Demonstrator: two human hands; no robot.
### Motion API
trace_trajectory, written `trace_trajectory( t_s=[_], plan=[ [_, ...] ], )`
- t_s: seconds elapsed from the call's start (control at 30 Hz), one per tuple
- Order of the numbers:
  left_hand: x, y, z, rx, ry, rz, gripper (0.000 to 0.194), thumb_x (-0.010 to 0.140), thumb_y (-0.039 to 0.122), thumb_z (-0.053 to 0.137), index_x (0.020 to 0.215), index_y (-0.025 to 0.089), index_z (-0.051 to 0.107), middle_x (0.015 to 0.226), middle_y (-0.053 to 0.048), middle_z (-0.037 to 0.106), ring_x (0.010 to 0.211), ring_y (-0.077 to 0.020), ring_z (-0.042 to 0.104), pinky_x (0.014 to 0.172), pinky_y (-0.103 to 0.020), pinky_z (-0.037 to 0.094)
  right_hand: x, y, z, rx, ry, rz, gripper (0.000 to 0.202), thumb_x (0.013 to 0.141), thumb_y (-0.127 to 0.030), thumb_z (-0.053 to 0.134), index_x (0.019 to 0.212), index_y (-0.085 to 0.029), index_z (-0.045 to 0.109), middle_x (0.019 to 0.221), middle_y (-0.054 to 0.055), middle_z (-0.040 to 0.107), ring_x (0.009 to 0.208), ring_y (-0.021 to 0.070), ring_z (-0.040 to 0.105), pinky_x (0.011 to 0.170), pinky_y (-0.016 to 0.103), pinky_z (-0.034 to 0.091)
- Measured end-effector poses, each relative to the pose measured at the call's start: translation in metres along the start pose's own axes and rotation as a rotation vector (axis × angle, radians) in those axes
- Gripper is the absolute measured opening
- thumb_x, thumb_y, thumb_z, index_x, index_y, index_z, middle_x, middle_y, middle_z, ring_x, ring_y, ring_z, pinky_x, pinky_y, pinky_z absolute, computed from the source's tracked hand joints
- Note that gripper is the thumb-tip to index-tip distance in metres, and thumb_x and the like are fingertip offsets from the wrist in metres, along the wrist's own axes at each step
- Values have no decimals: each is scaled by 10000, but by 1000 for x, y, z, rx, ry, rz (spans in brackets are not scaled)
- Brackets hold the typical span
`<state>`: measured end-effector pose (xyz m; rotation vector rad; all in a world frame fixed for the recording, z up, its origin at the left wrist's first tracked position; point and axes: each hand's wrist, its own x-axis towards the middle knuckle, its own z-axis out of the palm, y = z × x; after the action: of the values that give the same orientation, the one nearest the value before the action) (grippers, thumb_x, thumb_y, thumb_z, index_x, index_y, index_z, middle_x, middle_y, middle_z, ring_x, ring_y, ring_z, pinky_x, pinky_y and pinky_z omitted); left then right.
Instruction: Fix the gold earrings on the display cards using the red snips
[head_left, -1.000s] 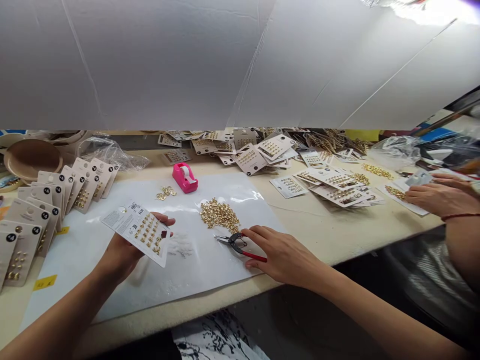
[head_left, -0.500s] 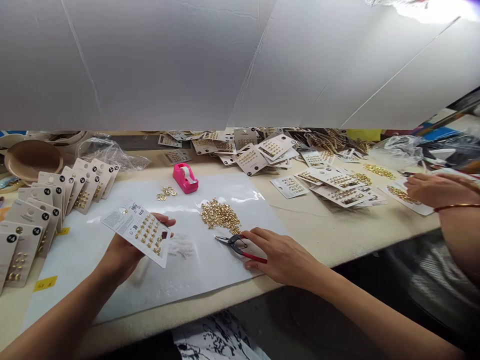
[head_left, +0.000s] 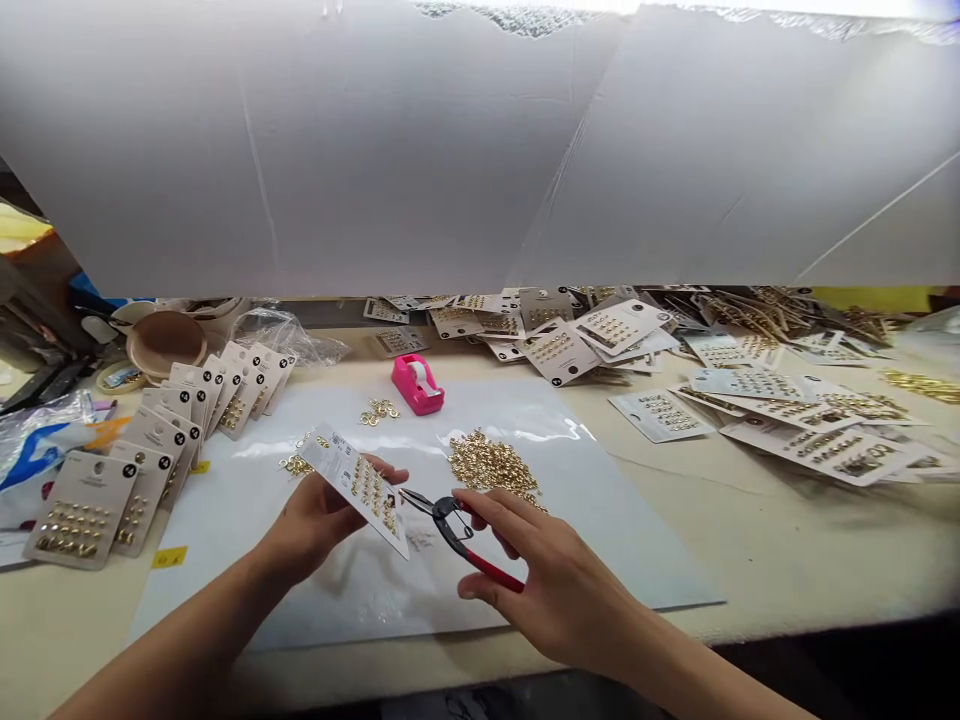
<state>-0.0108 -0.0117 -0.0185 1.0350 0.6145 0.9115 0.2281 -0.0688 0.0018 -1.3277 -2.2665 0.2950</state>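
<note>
Pliers (head_left: pixel 442 514), one pair, near one card (head_left: pixel 358 486)

Creased lt-grey panel (head_left: pixel 420 150) across top, bright light (head_left: pixel 750 6) above; cream tabletop (head_left: pixel 810 550) below, dark area (head_left: pixel 892 665) btm R

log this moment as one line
left hand: holds studded card; right hand: holds pliers, tips near card; nearby: pile of gold pieces, pink tape dispenser

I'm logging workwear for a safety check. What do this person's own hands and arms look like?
The left hand and right hand are ungloved. The left forearm and right forearm show no sleeves as far as the picture reaches. No watch, bracelet or ring can be seen, though some fingers are partly hidden.
</note>
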Motion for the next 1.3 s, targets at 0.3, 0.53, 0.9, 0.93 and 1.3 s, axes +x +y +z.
trace_trajectory(
  t_s=[0.3,0.53,0.9,0.93,1.3],
  plan=[
    [-1,2,6,-60,90,-80,379,671,268,759,1030,203,654,1108,-113,679,1106,-308,578,875,-405,499,-1,-7,15,-47,47,-59,572,787,-337,621,1288,-198,382,984,138,608,810,257,630,651,373,546],
    [-3,-1,10,-165,196,-78,438,613,283,797,1022,187,675,1057,-119,700,1075,-328,594,948,-469,443,0,-6,20,-124,83,-115,575,827,-348,573,1318,-136,364,993,162,598,830,268,614,639,381,540],
    [0,0,14,-196,214,-52,379,594,251,812,948,189,692,975,-85,721,978,-291,639,899,-440,486,2,-8,16,-96,88,-90,507,845,-380,549,1270,-138,414,995,153,608,836,251,624,657,361,547],
    [0,0,13,-195,216,-55,375,589,226,814,941,191,691,972,-78,721,973,-281,641,902,-433,486,2,-8,15,-100,100,-88,500,847,-382,547,1264,-139,418,994,152,611,842,250,625,658,357,548],
    [1,-2,12,-117,207,-23,373,583,211,810,930,172,681,940,-82,724,948,-284,650,885,-436,498,3,-8,13,-119,90,-90,492,854,-400,536,1255,-139,420,965,147,624,825,253,632,643,364,555]
  ],
)
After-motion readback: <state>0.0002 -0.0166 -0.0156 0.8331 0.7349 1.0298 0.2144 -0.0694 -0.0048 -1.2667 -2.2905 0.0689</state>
